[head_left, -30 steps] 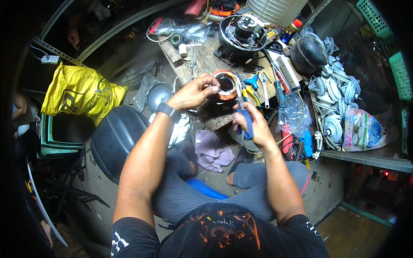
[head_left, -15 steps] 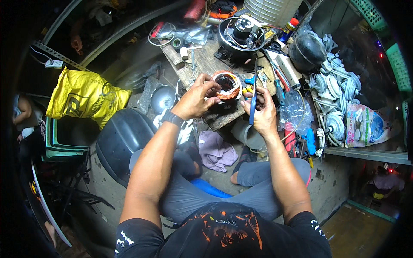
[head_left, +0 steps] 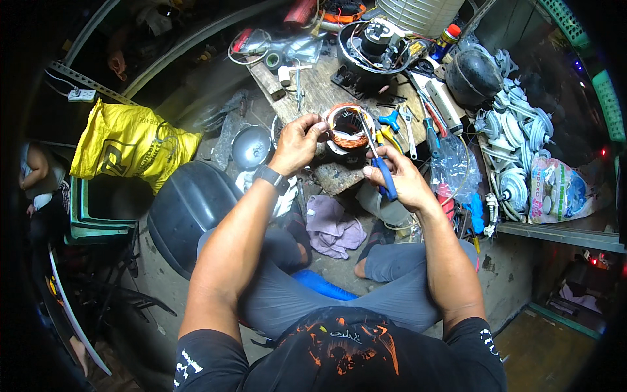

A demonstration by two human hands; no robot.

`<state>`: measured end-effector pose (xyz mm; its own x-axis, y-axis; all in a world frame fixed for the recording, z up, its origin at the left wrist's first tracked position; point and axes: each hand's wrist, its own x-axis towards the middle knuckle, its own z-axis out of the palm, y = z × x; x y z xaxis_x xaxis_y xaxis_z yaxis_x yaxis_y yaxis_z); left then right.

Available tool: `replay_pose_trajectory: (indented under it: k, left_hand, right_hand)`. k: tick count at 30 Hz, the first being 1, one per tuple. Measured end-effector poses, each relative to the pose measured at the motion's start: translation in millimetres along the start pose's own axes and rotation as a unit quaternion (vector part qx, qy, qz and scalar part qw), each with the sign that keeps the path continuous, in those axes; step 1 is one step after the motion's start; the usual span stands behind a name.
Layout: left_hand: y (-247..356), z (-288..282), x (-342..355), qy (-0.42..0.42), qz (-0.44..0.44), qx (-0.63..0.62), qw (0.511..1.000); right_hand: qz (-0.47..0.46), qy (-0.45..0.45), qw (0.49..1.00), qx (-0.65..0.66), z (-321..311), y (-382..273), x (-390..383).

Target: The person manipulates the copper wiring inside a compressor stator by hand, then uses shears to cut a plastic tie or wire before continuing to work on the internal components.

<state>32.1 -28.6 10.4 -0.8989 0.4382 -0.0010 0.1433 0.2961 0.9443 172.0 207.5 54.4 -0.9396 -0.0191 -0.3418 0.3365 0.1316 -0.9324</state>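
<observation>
A motor stator with a ring of copper windings (head_left: pixel 347 138) sits near the front of the wooden workbench, its centre hollow and dark. My left hand (head_left: pixel 299 142) is at the ring's left edge, thumb and forefinger pinched together; whatever lies between them is too small to make out. My right hand (head_left: pixel 400 178) grips blue-handled scissors (head_left: pixel 385 175). Their long slim blades point up and to the left, with the tips at the right side of the windings.
Behind the stator stands a round motor housing (head_left: pixel 375 49) on the bench (head_left: pixel 313 88). A blue tool (head_left: pixel 390 120), a wrench (head_left: pixel 410 134) and screwdrivers lie to its right. Metal parts (head_left: pixel 513 140) pile up at far right. A purple cloth (head_left: pixel 334 228) lies on the floor.
The scissors have swung from pointing away, right of the stator, to slanting left with their tips at the windings. My left fingers have closed into a pinch at the ring's left edge.
</observation>
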Motion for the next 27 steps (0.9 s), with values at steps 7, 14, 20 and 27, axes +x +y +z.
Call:
replay_pose_trajectory:
  k: [7, 14, 20, 27]
  left_hand:
    - [13, 7, -1, 0.040, 0.091, 0.107, 0.989]
    - [1, 6, 8, 0.027, -0.118, -0.139, 0.983]
    - [61, 2, 2, 0.078, 0.315, 0.304, 0.896]
    - [61, 18, -7, -0.050, 0.232, 0.379, 0.894]
  right_hand:
    - [0.037, -0.016, 0.999, 0.033, -3, -3, -9]
    - [0.051, -0.040, 0.997, 0.042, 6, -1, -8]
    - [0.075, -0.050, 0.992, 0.091, -19, -19, -27]
    - [0.103, -0.072, 0.987, 0.102, -5, -13, -52]
